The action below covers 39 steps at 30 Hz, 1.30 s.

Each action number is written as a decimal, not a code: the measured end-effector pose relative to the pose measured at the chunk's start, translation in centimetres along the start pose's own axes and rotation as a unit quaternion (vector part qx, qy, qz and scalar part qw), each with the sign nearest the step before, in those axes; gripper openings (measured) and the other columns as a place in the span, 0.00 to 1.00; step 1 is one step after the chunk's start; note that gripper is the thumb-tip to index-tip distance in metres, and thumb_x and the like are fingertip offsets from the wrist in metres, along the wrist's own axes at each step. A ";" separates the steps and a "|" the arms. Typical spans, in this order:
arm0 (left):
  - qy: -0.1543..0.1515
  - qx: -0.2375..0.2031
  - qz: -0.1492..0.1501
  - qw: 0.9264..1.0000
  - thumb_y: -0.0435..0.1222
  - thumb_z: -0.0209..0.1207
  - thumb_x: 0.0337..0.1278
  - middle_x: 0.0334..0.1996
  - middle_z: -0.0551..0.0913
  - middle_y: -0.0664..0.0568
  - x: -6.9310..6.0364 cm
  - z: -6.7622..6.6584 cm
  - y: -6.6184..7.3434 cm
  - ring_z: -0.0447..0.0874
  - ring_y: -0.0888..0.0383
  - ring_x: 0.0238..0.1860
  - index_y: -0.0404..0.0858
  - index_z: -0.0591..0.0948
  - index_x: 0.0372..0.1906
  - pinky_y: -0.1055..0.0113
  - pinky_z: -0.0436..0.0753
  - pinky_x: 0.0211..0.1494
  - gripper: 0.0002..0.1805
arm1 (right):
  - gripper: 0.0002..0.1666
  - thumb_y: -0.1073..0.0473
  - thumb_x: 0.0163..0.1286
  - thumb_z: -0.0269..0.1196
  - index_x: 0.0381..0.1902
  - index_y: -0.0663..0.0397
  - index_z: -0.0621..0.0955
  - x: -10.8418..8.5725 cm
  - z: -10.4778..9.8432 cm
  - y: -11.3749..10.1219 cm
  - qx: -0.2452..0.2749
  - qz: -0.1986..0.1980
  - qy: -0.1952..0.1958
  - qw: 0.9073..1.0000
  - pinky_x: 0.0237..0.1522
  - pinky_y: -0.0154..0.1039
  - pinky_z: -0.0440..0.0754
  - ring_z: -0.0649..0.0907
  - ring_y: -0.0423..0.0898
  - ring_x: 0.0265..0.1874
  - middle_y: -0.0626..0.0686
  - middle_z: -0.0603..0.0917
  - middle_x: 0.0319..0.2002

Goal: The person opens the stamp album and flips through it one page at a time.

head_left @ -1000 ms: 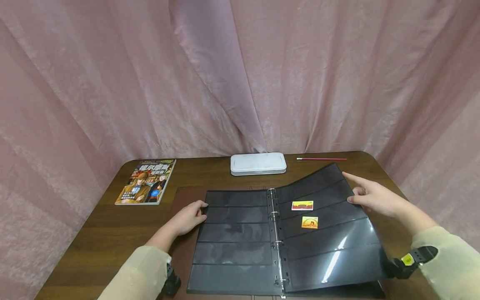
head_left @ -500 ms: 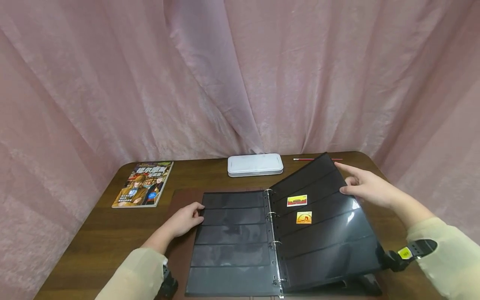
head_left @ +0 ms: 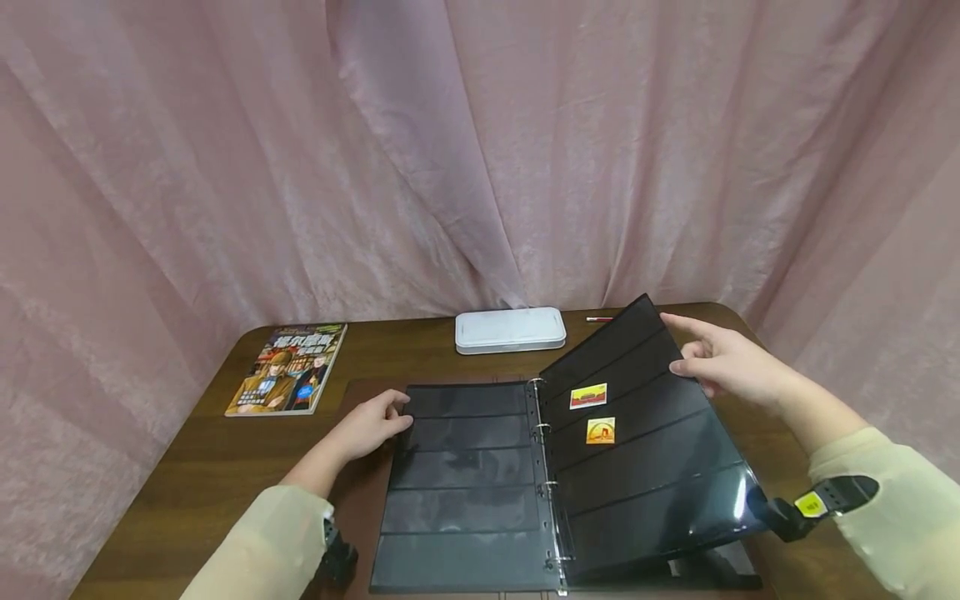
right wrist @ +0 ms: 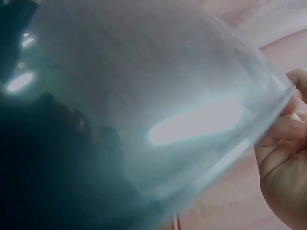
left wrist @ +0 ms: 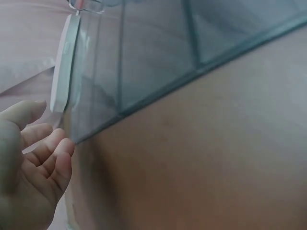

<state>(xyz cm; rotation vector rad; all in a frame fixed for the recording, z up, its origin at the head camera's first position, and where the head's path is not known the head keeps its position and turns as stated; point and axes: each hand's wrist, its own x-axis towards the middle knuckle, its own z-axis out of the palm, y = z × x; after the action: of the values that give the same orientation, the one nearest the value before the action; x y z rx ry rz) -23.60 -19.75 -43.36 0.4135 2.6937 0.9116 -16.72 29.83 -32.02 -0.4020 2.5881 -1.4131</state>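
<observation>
A ring-bound album lies open on its brown cover (head_left: pixel 362 521). My right hand (head_left: pixel 731 365) (right wrist: pixel 283 163) pinches the outer edge of the raised black right page (head_left: pixel 645 467) near its top corner. That page tilts up from the metal rings (head_left: pixel 549 483) and bears a red-and-yellow stamp (head_left: pixel 588 396) with an orange-yellow stamp (head_left: pixel 600 431) below it. Beside the upper left edge of the flat black left page (head_left: pixel 461 508) is my left hand (head_left: pixel 367 427) (left wrist: pixel 36 175), fingers loosely bent and gripping nothing.
At the table's back left lies an illustrated book (head_left: pixel 288 371). A white case (head_left: pixel 510 330) stands behind the album. Part of a red pencil (head_left: pixel 597 318) shows beyond the raised page, which hides the rest. A pink curtain (head_left: pixel 450 167) hangs behind the table.
The right page has been lifted higher and leftward by my right hand, covering more of the pencil. My left hand has stayed near the left page, its fingers shifting slightly.
</observation>
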 end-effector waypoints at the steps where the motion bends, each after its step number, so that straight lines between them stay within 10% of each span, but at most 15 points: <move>1: 0.001 0.002 0.001 1.000 0.42 0.55 0.65 0.27 0.75 0.52 0.1 -0.2 0.2 0.73 0.56 0.25 0.36 0.70 0.61 0.62 0.72 0.31 0.24 | 0.44 0.60 0.66 0.61 0.73 0.53 0.52 0.1 0.0 -0.3 0.004 0.001 -0.001 1.000 0.19 0.38 0.71 0.70 0.44 0.10 0.47 0.67 0.17; 39: -0.036 0.005 0.087 0.996 0.48 0.53 0.64 0.31 0.77 0.48 2.2 -4.8 11.3 0.76 0.54 0.28 0.45 0.68 0.63 0.62 0.76 0.35 0.25 | 0.45 0.63 0.65 0.60 0.73 0.55 0.50 3.3 3.1 -6.6 0.080 -0.003 -0.050 0.996 0.15 0.36 0.73 0.72 0.43 0.07 0.55 0.73 0.16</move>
<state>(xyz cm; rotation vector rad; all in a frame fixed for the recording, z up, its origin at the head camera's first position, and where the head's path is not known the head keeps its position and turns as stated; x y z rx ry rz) -25.23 -13.02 -32.99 0.6797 2.6289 0.9114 -17.95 22.89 -28.18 -0.4451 2.3774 -1.5482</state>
